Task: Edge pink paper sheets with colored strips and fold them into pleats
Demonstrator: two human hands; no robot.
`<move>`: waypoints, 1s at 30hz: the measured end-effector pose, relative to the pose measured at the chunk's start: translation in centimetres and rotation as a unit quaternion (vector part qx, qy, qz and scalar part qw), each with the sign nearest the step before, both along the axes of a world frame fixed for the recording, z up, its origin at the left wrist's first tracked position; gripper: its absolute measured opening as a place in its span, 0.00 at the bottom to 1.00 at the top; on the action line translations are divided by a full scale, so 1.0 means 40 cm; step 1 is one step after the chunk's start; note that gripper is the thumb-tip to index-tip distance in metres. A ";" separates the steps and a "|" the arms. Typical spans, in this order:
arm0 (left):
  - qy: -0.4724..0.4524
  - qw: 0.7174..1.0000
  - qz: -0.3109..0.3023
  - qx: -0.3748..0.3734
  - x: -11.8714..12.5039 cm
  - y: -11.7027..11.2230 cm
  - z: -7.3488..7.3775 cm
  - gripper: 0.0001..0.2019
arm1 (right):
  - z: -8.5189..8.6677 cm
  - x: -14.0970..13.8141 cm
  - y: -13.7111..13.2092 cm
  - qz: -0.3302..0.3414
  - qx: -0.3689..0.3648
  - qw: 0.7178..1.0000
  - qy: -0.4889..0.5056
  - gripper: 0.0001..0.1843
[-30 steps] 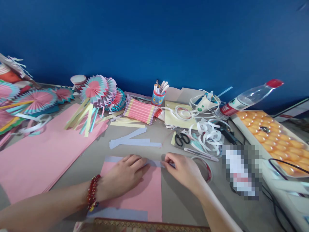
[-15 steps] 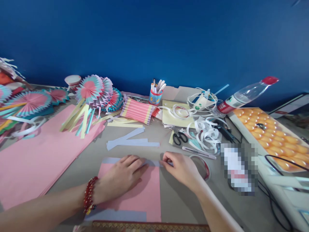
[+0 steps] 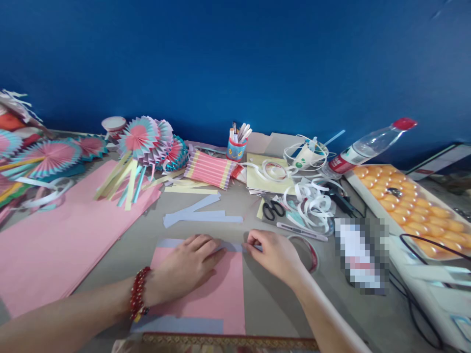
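A pink paper sheet [image 3: 224,299] lies before me on the grey table. One lavender paper strip [image 3: 235,246] runs along its far edge, and a second lavender strip [image 3: 184,325] lies along the near edge. My left hand [image 3: 187,267] rests flat across the sheet, fingers stretched out over the far strip; a red beaded bracelet [image 3: 138,294] circles the wrist. At that strip's right end, my right hand [image 3: 274,255] is closed in a pinch, thumb and forefinger together at the corner. The exact grip is partly hidden by the curled fingers.
Loose lavender strips [image 3: 198,215] lie beyond the sheet. Scissors [image 3: 273,210], a pale cutter [image 3: 301,231], a tape roll [image 3: 305,252] and curled white tape [image 3: 312,206] sit to the right. Pink sheets [image 3: 73,235] and paper rosettes [image 3: 138,137] spread leftward. A bottle [image 3: 368,149] leans at the back right.
The view has shifted very slightly. Both hands stay in the same place on the paper.
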State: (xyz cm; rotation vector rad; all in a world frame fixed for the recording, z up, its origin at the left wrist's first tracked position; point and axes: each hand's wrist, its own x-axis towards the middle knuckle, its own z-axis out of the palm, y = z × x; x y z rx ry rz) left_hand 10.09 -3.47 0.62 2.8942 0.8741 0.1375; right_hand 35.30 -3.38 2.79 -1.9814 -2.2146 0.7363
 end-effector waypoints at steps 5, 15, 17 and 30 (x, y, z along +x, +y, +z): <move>0.008 0.999 -0.031 0.012 -0.001 0.007 0.000 0.21 | -0.004 0.000 -0.001 -0.004 0.009 1.000 -0.001 0.03; -0.014 0.994 -0.103 -0.021 0.039 0.001 0.048 0.32 | -0.011 -0.001 -0.004 -0.003 0.021 1.000 0.008 0.03; -0.016 0.990 -0.139 -0.023 0.055 0.006 0.039 0.34 | -0.011 -0.002 -0.004 -0.004 0.023 1.000 0.008 0.03; -0.019 0.991 -0.115 -0.058 0.053 -0.001 0.006 0.33 | 0.016 0.066 0.010 0.019 -0.057 0.972 0.228 0.07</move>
